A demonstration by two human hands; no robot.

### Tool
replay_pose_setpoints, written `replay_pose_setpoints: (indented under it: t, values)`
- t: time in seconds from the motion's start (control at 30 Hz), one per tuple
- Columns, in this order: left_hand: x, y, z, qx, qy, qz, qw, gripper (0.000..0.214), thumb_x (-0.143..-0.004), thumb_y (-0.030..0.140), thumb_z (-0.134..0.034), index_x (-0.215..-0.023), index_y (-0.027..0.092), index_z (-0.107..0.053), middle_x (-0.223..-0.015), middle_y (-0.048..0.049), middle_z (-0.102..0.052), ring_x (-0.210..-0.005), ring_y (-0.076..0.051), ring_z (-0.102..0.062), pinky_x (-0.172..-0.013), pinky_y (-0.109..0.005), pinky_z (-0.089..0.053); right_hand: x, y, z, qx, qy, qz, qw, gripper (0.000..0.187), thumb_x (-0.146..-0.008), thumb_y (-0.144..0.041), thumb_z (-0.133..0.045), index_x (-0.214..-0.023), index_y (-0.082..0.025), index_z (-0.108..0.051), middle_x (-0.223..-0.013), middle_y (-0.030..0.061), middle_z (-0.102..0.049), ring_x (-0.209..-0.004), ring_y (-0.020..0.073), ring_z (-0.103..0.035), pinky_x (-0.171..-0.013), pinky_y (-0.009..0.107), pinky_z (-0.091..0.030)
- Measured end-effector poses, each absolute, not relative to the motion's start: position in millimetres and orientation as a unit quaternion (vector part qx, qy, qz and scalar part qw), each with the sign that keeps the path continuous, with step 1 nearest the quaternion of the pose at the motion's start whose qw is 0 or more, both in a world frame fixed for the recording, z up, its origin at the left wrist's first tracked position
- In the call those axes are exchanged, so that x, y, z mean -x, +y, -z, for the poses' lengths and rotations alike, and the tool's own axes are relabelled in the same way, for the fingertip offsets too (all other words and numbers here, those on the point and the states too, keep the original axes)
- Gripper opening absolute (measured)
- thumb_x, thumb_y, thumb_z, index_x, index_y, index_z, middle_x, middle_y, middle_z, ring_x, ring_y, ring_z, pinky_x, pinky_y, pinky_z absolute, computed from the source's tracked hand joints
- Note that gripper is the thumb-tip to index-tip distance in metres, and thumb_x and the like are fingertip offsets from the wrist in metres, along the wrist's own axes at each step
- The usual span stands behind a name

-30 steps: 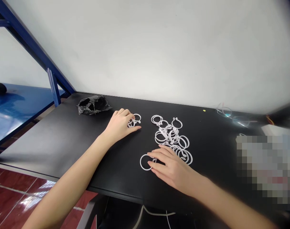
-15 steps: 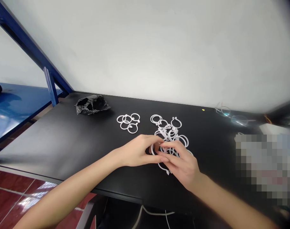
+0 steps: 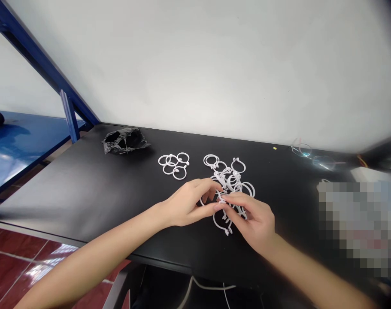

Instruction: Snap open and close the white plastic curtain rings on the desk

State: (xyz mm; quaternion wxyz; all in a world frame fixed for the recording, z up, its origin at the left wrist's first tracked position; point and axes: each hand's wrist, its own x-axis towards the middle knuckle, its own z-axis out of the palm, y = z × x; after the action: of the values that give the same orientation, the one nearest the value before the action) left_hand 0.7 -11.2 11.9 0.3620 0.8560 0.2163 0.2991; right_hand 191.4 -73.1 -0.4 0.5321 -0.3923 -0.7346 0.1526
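Note:
My left hand (image 3: 189,204) curls around one side of a white plastic ring (image 3: 201,201), thumb and fingers gripping it. Meeting it fingertip to fingertip, my right hand (image 3: 256,219) pinches the knobbed clasp end of that ring. Most of the held ring is hidden by the fingers. Under and behind both hands lies a loose pile of similar white rings (image 3: 247,189), some of them overlapping. Further left, a smaller group of white rings (image 3: 179,173) rests flat on the black table (image 3: 95,189).
A crumpled black plastic bag (image 3: 126,141) sits at the table's back left. Eyeglasses (image 3: 301,149) lie at the back right, near a blurred-out item (image 3: 359,227). A blue metal frame (image 3: 50,68) stands at left, and a chair (image 3: 118,285) is below the front edge.
My right hand has shifted slightly right, and its fingertips have closed into a pinch on the ring's end. The left hand stays nearly in place. The ring groups look unchanged.

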Motion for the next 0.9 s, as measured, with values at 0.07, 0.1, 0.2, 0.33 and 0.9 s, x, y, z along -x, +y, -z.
replay_pose_setpoints:
  t: [0.07,0.1,0.2,0.33,0.9]
  values:
    - [-3.4,-12.5,-9.2,-0.872,0.215,-0.334,0.287,0.034,-0.094,0.049,-0.049,-0.100,0.016,-0.057,-0.077,-0.0024,-0.061,-0.069,-0.015,-0.055,-0.072,-0.031,-0.046,-188.7,-75.5,-1.5,0.365,-0.752,-0.127,0.534,0.020,-0.085,-0.007,-0.065,-0.099,-0.021,-0.071,-0.084,0.0043,-0.075,-0.073,0.0178,-0.073,-0.064,0.029,-0.063]
    - [-4.6,-12.9,-7.8,-0.875,0.210,-0.356,0.254,0.035,-0.094,0.050,-0.048,-0.096,0.016,-0.057,-0.072,-0.0011,-0.059,-0.065,-0.014,-0.053,-0.072,-0.031,-0.045,-187.6,-76.8,-2.6,0.357,-0.759,-0.118,0.532,0.021,-0.086,-0.007,-0.064,-0.101,-0.021,-0.071,-0.084,0.0044,-0.075,-0.071,0.0173,-0.073,-0.062,0.028,-0.063]
    - [-6.8,-13.7,-4.2,-0.875,0.182,-0.406,0.192,0.040,-0.096,0.052,-0.041,-0.086,0.016,-0.056,-0.061,0.0013,-0.056,-0.055,-0.012,-0.049,-0.067,-0.030,-0.044,-185.7,-80.7,-4.8,0.345,-0.772,-0.108,0.524,0.023,-0.087,-0.007,-0.064,-0.105,-0.021,-0.071,-0.084,0.0038,-0.075,-0.070,0.0160,-0.072,-0.061,0.026,-0.063]
    - [-7.3,-14.6,-1.9,-0.880,0.151,-0.425,0.153,0.048,-0.098,0.056,-0.032,-0.079,0.018,-0.054,-0.057,0.0016,-0.057,-0.050,-0.011,-0.048,-0.066,-0.031,-0.045,-185.7,-83.8,-4.7,0.325,-0.784,-0.108,0.517,0.022,-0.088,-0.008,-0.064,-0.105,-0.019,-0.071,-0.083,0.0034,-0.076,-0.071,0.0158,-0.073,-0.063,0.024,-0.064]
    - [51.2,59.3,-0.4,-0.891,0.408,-0.198,-0.005,0.032,-0.086,0.047,-0.065,-0.093,0.016,-0.065,-0.079,-0.0044,-0.067,-0.076,-0.021,-0.056,-0.073,-0.034,-0.041,-213.7,-60.9,-0.6,0.298,-0.902,-0.102,0.295,0.028,-0.082,-0.037,-0.073,-0.098,-0.015,-0.068,-0.075,0.0046,-0.066,-0.075,0.0193,-0.061,-0.083,0.044,-0.054]
